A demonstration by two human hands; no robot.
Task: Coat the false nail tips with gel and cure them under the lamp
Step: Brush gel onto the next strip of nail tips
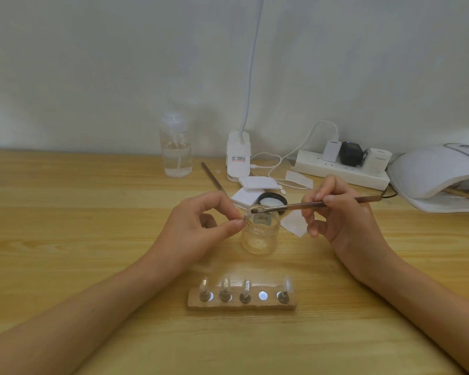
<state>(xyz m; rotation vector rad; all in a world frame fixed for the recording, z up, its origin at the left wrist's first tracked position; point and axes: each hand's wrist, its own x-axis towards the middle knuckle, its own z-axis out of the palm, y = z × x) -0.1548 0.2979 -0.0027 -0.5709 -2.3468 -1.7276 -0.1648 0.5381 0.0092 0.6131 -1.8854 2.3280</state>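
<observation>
My left hand (201, 226) pinches 1 nail tip on its peg beside the open gel jar (260, 231); my right hand (336, 212) grips the brush (309, 204) over the rim. I judge coating is next, needing a light stroke; 4 tips wait on the stand (241, 303), with the lamp (439, 171) far right.

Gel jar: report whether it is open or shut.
Open. The gel jar has no lid; its black lid lies behind it, and the brush tip is at its mouth.

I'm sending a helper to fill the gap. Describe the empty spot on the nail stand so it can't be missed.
Start at the wooden table's near edge, between the two forearms, where a small nail stand lies. Five round spots run along it. The empty spot, fourth from the left, shows a bare shiny disc, while the other four each carry a peg with a clear nail tip.
</observation>
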